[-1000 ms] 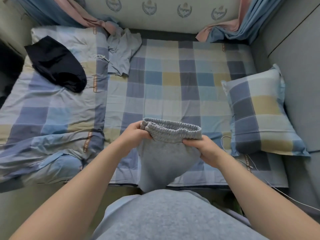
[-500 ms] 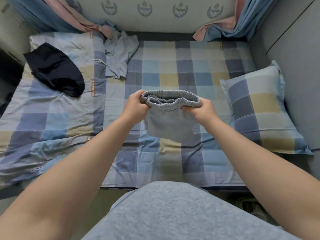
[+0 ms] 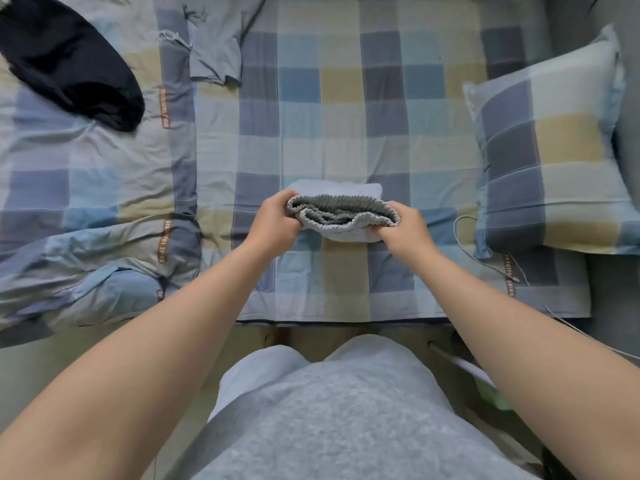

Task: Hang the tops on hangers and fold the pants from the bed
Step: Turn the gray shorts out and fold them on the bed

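Grey pants (image 3: 341, 216) with a gathered elastic waistband lie folded into a small bundle on the checked bed sheet (image 3: 346, 126). My left hand (image 3: 273, 221) grips the waistband's left end. At the other end my right hand (image 3: 403, 226) grips it too. The waistband faces me and the folded legs lie under and behind it. A dark navy garment (image 3: 74, 69) lies at the far left of the bed. A light grey-blue garment (image 3: 216, 46) with a drawstring lies crumpled at the back.
A checked pillow (image 3: 554, 150) sits at the bed's right. A bunched checked duvet (image 3: 86, 220) covers the left side. A thin white cable (image 3: 485, 258) runs along the sheet near the pillow. The bed's front edge (image 3: 346, 318) is just before my knees.
Both hands have carried the pants forward and down from in front of my body onto the sheet. The hanging legs now lie folded under the waistband. The camera has tilted down.
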`<state>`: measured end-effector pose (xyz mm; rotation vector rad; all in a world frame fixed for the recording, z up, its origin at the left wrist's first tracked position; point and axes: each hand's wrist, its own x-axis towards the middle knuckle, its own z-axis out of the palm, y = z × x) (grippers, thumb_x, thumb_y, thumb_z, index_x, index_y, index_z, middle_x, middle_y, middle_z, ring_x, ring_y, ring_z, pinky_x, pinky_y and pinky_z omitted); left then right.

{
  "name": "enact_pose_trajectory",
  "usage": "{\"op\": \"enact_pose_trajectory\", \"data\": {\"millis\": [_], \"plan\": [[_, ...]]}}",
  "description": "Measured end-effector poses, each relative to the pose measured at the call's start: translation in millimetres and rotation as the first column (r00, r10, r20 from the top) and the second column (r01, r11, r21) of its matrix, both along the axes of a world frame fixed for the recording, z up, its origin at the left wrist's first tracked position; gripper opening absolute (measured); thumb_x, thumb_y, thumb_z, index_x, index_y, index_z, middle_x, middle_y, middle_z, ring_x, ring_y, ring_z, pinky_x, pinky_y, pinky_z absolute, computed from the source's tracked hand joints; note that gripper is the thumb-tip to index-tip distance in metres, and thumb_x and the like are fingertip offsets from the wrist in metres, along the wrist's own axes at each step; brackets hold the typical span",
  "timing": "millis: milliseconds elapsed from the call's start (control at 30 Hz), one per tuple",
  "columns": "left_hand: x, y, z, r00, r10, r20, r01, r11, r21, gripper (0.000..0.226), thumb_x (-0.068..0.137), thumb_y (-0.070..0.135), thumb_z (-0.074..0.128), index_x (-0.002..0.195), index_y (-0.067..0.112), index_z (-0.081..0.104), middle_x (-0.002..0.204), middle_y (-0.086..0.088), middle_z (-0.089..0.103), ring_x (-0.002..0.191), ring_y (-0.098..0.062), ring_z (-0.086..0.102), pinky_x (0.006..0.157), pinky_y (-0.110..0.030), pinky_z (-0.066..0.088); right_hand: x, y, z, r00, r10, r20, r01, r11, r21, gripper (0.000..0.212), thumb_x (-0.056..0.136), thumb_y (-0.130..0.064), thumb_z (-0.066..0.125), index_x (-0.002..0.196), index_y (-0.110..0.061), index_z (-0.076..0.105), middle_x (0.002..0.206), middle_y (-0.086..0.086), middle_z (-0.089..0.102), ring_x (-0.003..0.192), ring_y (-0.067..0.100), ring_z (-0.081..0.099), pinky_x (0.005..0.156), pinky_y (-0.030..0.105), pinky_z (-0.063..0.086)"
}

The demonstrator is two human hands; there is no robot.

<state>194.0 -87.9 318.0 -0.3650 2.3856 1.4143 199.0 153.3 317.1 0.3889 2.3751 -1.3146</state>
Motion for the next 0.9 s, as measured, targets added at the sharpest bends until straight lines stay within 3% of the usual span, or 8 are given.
{"op": "enact_pose_trajectory", "data": {"millis": [100,233,433,567,667,767,800,900], "plan": [[33.0,1.0,-66.7,0.984,-0.038,0.174,0.043,0.999,-0.025,0.033,0.080,-0.004,0.070,0.077,0.027,0.058,0.073,0.005,0.062,0.072,-0.014,0.049,0.064,-0.029,0.040,38.8,-1.8,-59.0,0.989,-0.015,0.150,0.011,1.000,0.029,0.023,0.081,-0.008,0.074,0.078,-0.029,0.064,0.091,0.011,0.072,0.086,0.023,0.062,0.079,0.043,0.052],[97.5,2.3,-154.6,0.934,-0.074,0.349,0.100,0.993,-0.059,0.032,0.082,-0.005,0.069,0.077,0.023,0.055,0.074,-0.002,0.059,0.075,-0.018,0.049,0.067,-0.030,0.037,102.1,-2.9,-136.3,0.934,0.025,0.357,-0.053,0.996,0.070,0.022,0.082,-0.011,0.077,0.084,-0.028,0.064,0.087,0.003,0.070,0.091,0.026,0.064,0.072,0.036,0.046],[195.7,-2.1,-242.1,0.812,-0.175,0.557,0.216,0.976,-0.009,0.032,0.080,-0.006,0.065,0.066,0.019,0.052,0.064,0.005,0.056,0.073,-0.019,0.051,0.066,-0.032,0.040,193.3,-1.6,-211.5,0.828,0.092,0.553,-0.185,0.976,0.114,0.029,0.082,-0.023,0.077,0.067,-0.029,0.054,0.080,-0.002,0.063,0.093,0.030,0.062,0.086,0.047,0.048],[232.3,-0.6,-272.0,0.686,-0.212,0.696,0.252,0.967,0.046,0.020,0.080,-0.009,0.064,0.084,0.011,0.061,0.084,-0.007,0.061,0.082,-0.021,0.052,0.071,-0.031,0.041,229.8,-1.3,-234.9,0.754,0.133,0.643,-0.250,0.964,0.094,0.029,0.082,-0.018,0.073,0.067,-0.034,0.054,0.088,-0.002,0.067,0.100,0.031,0.063,0.089,0.046,0.050],[240.3,-0.8,-281.4,0.571,-0.278,0.773,0.304,0.945,0.116,0.021,0.078,-0.011,0.066,0.091,0.005,0.065,0.083,-0.005,0.059,0.081,-0.018,0.051,0.066,-0.025,0.040,243.2,2.1,-246.2,0.718,0.137,0.682,-0.255,0.964,0.075,0.025,0.081,-0.017,0.070,0.068,-0.031,0.054,0.081,-0.005,0.065,0.093,0.028,0.061,0.084,0.041,0.050],[229.4,0.2,-279.4,0.569,-0.258,0.780,0.248,0.959,0.136,0.025,0.084,-0.005,0.064,0.106,0.005,0.068,0.079,0.002,0.058,0.067,-0.008,0.048,0.050,-0.013,0.041,242.6,3.2,-250.5,0.737,0.116,0.666,-0.188,0.981,0.038,0.008,0.081,-0.019,0.073,0.085,-0.024,0.069,0.088,-0.001,0.071,0.093,0.024,0.065,0.083,0.038,0.052],[222.1,0.0,-278.5,0.585,-0.233,0.777,0.215,0.968,0.128,0.028,0.085,-0.003,0.063,0.110,0.008,0.068,0.081,0.003,0.059,0.064,-0.006,0.046,0.045,-0.009,0.038,239.0,3.2,-251.0,0.756,0.090,0.649,-0.145,0.989,0.031,0.012,0.081,-0.018,0.075,0.093,-0.019,0.072,0.095,0.002,0.073,0.097,0.024,0.067,0.088,0.040,0.054],[195.0,-2.8,-276.0,0.637,-0.160,0.754,0.134,0.986,0.096,0.035,0.079,0.003,0.066,0.114,0.003,0.069,0.089,-0.006,0.062,0.072,-0.016,0.054,0.059,-0.022,0.048,219.4,1.9,-249.4,0.803,0.005,0.596,-0.009,1.000,0.004,0.022,0.083,-0.015,0.076,0.105,-0.013,0.073,0.104,0.005,0.074,0.103,0.023,0.068,0.095,0.043,0.053]]}}
